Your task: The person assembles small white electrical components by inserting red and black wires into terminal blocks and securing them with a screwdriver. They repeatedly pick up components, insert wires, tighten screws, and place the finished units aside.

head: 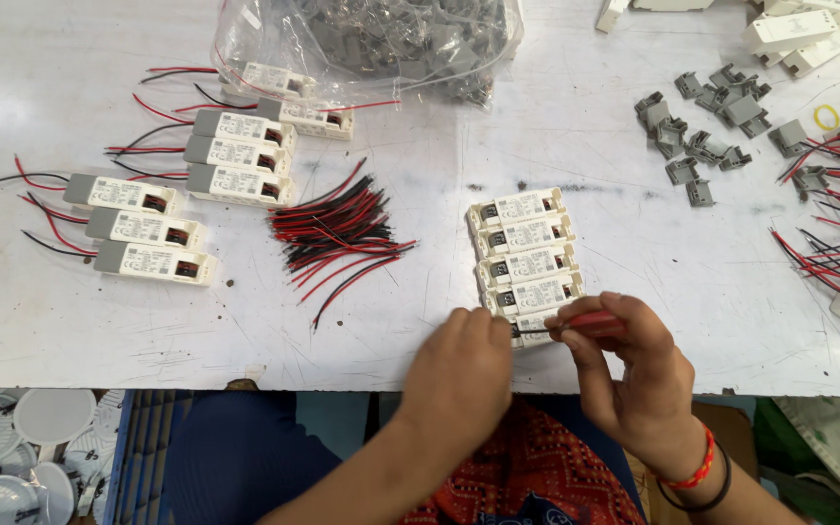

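The white driver module (535, 326) lies at the near end of a row of five like modules (525, 251) set side by side on the white table (439, 321), close to the table's front edge. My left hand (459, 374) rests curled against the module's left end, fingers closed down on it to steady it. My right hand (624, 374) pinches a red-handled screwdriver (585, 321) between thumb and forefinger, its thin shaft pointing left toward the module's terminal end. I judge the module light and rigid: a hollow plastic shell that slides easily on the smooth surface, so it needs pressure from above or a grip across its long side walls. I also judge the terminal end the delicate part, since a slipped tip could mark it; hold is best taken on the casing, clear of the opening. A loose bundle of red and black wires (337, 228) lies well to the left; these look thin and limp, best picked up singly near one end. Wired modules (148, 228) sit farther left, grey clips (697, 146) to the right, and a clear bag of parts (391, 39) at the far edge.
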